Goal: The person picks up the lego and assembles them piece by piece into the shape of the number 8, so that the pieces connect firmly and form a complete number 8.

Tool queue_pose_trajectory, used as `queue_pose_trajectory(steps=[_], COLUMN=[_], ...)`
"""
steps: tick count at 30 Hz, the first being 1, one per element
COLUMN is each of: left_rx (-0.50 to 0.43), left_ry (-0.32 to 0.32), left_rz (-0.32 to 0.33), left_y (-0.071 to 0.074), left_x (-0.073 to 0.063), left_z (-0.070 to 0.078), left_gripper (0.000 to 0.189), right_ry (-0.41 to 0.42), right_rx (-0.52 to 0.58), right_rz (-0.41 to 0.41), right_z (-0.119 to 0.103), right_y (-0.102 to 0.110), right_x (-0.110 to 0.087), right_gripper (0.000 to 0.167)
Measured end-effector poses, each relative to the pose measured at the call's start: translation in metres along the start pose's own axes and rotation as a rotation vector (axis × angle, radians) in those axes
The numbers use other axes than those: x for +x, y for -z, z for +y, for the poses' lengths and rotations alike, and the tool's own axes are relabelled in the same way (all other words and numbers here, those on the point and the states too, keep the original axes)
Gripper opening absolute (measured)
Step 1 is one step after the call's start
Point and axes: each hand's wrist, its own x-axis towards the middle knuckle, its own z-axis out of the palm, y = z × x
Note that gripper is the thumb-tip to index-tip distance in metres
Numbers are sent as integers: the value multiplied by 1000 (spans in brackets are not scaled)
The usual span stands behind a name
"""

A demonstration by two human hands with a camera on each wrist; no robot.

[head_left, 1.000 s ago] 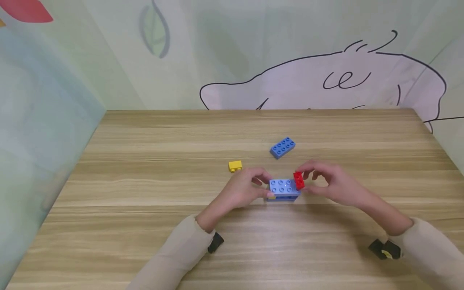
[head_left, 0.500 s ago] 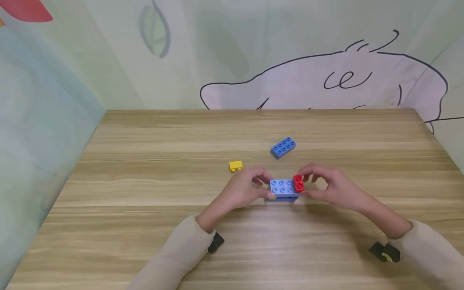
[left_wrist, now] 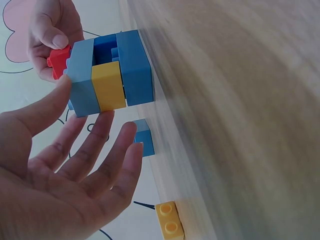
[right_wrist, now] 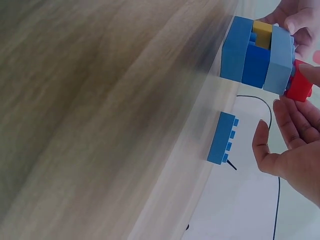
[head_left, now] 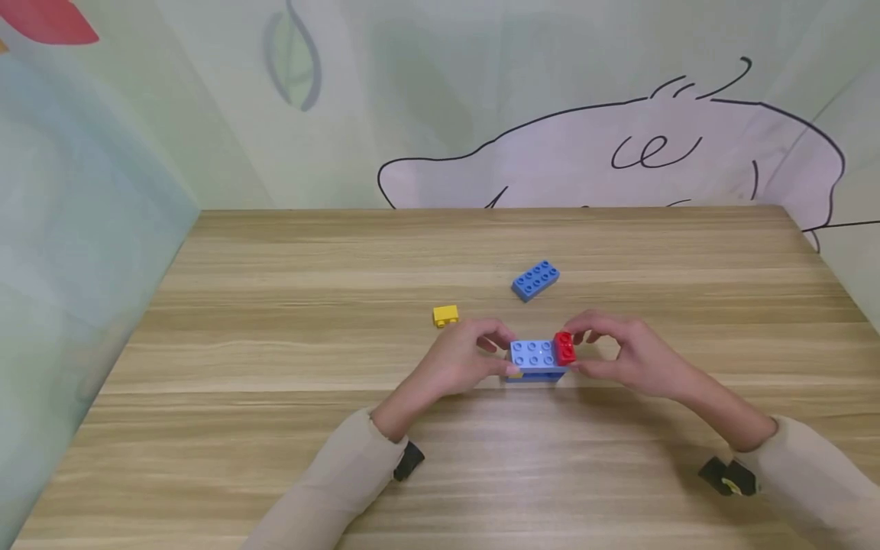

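A stack of toy building bricks stands on the table. At its base is a blue brick (left_wrist: 138, 70). Above that, a yellow brick (left_wrist: 109, 86) fills the left end and a smaller blue brick (right_wrist: 256, 66) the right. A light blue brick (head_left: 532, 353) spans the top, studs up. My left hand (head_left: 462, 355) holds the left end of this light blue brick between thumb and fingers. With thumb and fingertips my right hand (head_left: 639, 355) pinches a red brick (head_left: 564, 348), which sits studs up across the right end of the light blue one.
Behind the stack a loose blue brick (head_left: 535, 280) lies studs up on the wooden table (head_left: 309, 305). A small yellow brick (head_left: 445, 315) lies on its side beyond the left hand. A wall with line drawings (head_left: 440, 99) borders the table's back edge.
The red brick was tilted over the right end a second ago. My right hand has levelled and lowered it onto the light blue brick. The left hand keeps its hold.
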Motion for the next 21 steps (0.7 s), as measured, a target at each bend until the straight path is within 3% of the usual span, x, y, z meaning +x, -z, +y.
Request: queue_pose_trajectory(steps=[12, 21], left_rx=[-5, 5], left_ry=[3, 4], left_rz=[3, 5], left_y=[0, 0], left_x=[0, 1], left_z=[0, -1], left_gripper=[26, 26], right_ry=[40, -15], right_rx=[-83, -43], right_rz=[4, 10], right_z=[0, 1], right_y=[-1, -4], right_x=[0, -1], right_gripper=[39, 40])
